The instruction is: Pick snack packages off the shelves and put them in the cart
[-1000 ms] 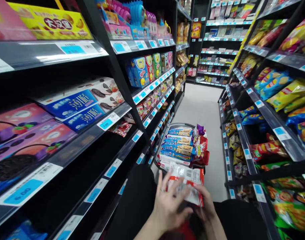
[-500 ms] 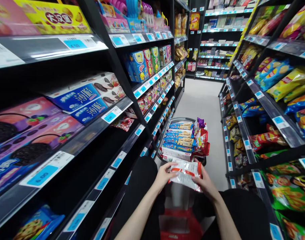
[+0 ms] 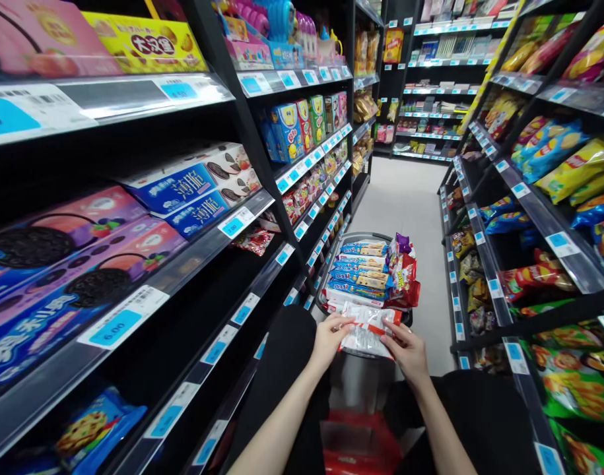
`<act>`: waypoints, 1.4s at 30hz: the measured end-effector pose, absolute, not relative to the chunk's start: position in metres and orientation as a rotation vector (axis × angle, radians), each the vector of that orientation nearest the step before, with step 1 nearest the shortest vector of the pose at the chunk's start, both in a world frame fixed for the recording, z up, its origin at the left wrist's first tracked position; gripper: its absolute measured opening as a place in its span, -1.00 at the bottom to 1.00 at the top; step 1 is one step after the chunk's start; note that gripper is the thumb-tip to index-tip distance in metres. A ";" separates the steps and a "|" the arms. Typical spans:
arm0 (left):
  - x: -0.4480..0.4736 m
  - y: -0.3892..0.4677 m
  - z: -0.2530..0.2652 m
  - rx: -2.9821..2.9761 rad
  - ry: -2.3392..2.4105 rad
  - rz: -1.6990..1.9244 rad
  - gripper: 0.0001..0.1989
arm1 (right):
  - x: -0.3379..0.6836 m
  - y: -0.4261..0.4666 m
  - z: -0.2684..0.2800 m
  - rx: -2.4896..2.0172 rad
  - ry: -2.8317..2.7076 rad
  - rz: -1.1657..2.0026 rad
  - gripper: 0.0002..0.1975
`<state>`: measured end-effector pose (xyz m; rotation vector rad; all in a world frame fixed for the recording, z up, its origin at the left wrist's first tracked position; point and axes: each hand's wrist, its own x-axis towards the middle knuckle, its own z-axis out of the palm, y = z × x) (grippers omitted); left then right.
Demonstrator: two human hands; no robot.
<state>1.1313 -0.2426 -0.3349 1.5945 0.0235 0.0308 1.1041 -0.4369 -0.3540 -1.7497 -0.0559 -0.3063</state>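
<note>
Between my two hands is a silver-white snack bag (image 3: 365, 335) with red edges and a red band. My left hand (image 3: 330, 340) pinches its left edge. On the right edge, my right hand (image 3: 405, 349) grips it with the thumb on top. The bag lies roughly flat over the near rim of a dark basket (image 3: 364, 236) on the floor. Blue-and-white biscuit packs (image 3: 358, 277) lie in rows inside the basket. Red snack bags (image 3: 404, 280) and a small purple packet (image 3: 403, 243) stand along its right side.
Shelves with biscuit boxes (image 3: 78, 264) run close on my left. Racks of chip bags (image 3: 579, 165) line the right side. A pale floor aisle (image 3: 401, 185) leads to shelves at the back. Something red (image 3: 358, 442) sits low between my knees.
Both hands have moved slightly forward with the snack bag, towards the basket, and the bag lies flatter. The whole view has shifted a little to the left, so shelves appear further right.
</note>
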 end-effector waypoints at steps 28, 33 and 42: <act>1.132 -0.247 -0.343 1.191 0.266 -0.177 -0.59 | 1.118 -0.443 -0.359 -1.549 0.045 -0.010 -0.68; 1.122 -0.252 -0.341 0.989 0.270 -0.591 -0.63 | 1.116 -0.441 -0.351 -1.349 0.149 -0.002 -0.56; 1.129 -0.239 -0.349 1.255 0.158 -0.478 -0.55 | 1.117 -0.454 -0.342 -1.456 0.155 0.144 -0.59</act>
